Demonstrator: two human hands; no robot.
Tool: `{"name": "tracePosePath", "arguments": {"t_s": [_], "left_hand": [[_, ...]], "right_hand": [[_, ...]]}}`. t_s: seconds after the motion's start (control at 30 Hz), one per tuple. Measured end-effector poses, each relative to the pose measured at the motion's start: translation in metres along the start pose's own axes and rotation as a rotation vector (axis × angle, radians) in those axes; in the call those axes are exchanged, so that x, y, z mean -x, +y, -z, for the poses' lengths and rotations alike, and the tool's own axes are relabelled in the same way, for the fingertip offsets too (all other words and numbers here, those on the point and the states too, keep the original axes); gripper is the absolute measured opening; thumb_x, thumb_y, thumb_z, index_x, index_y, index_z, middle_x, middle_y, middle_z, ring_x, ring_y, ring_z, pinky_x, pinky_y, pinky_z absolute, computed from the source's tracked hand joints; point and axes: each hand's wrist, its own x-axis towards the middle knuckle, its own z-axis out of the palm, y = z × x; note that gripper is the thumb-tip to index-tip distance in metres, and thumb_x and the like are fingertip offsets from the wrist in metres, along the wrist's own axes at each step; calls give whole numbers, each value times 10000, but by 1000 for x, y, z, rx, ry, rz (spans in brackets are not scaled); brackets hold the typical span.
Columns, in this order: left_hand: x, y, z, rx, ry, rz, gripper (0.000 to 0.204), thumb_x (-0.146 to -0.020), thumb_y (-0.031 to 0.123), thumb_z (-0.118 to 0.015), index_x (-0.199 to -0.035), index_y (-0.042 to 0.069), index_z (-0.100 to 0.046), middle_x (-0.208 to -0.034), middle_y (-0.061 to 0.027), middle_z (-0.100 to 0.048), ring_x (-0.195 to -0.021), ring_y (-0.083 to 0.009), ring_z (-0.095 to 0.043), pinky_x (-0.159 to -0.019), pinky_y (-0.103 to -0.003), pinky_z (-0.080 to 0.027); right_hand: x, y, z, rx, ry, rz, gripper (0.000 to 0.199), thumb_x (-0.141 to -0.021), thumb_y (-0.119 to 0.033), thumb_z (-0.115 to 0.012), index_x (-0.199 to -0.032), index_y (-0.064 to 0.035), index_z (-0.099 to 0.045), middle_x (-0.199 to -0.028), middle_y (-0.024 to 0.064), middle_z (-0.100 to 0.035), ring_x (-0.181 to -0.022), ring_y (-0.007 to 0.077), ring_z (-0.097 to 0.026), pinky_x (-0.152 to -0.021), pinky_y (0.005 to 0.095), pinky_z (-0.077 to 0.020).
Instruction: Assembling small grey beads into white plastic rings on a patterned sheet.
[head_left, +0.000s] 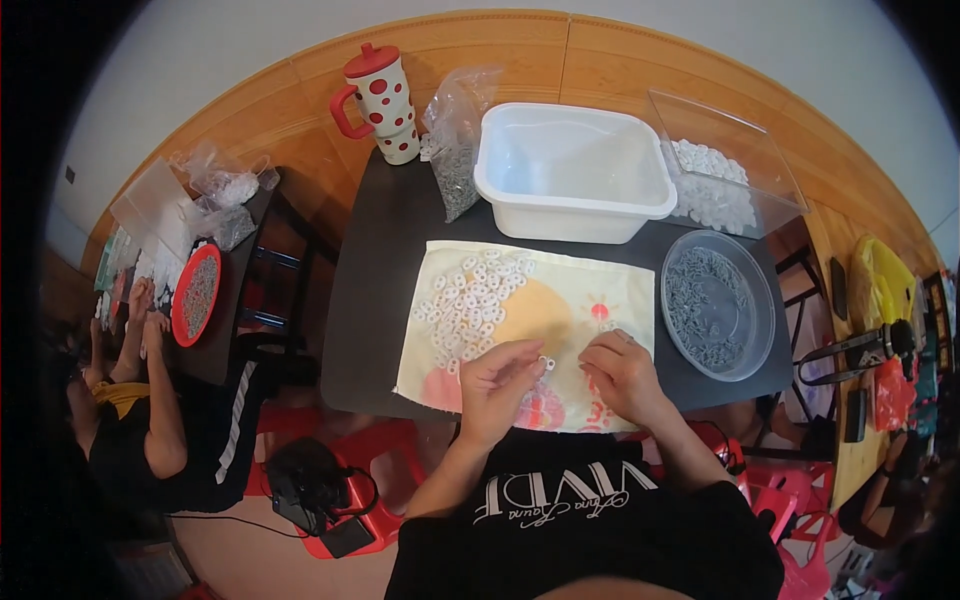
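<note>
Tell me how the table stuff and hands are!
Tumbler: upright, red lid on
Plastic bag: part-filled with grey pieces
White tub: upright, open
Clear box: holding white bits
Round tray: open, holding grey bits
Cloth: spread out
White pieces: loose on cloth
Left hand: holding a white piece
Right hand: fingers bent, grip unclear

Beneath left hand and right hand, matt, soft-looking cloth. Ahead of left hand, smooth white plastic-looking pieces. Beyond right hand, glossy clear plastic tub with dull metallic-looking grey bits. Farther ahead of both, smooth plastic basin, crinkly clear plastic bag, grained wood panelling.
</note>
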Motion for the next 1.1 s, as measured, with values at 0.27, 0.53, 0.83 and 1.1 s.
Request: {"name": "tracePosePath", "arguments": {"t_s": [0.27,0.53,0.83,1.1], "left_hand": [[5,-7,-8,5,-101,7,292,-888,-81,-657,-1176,-36,-664,-999,-59,-679,-895,-82,-630,-778,-215,-508],[8,-9,-21,-21,-121,-13,333,-895,-89,-641,-1223,-31,-637,-1009,-53,-657,-906,-78,-612,-798,-218,-502],[7,-10,-20,-30,-97,-69,341,-895,-104,-620,-1229,-37,-629,-1016,-63,-646,-893,-88,-615,-766,-219,-509],[6,-10,-23,-114,-44,-176,312,-888,-109,-624,-1192,-42,-649,-986,-63,-652,-865,-82,-618,-762,-210,-501]], "right_hand": [[4,3,5,-746,210,-505,83,-838,80,-677,-895,21,-675,-878,38,-669,-803,105,-623,-707,251,-487],[-3,-13,-10,-1105,376,-462,148,-850,133,-650,-947,31,-695,-915,43,-668,-847,95,-619,-783,217,-486],[-2,-16,-15,-1114,352,-433,167,-820,169,-642,-931,58,-698,-913,139,-679,-847,171,-644,-792,262,-518],[-3,-22,-15,-985,256,-362,132,-841,130,-655,-922,32,-693,-904,65,-664,-844,105,-602,-749,221,-457]]}}
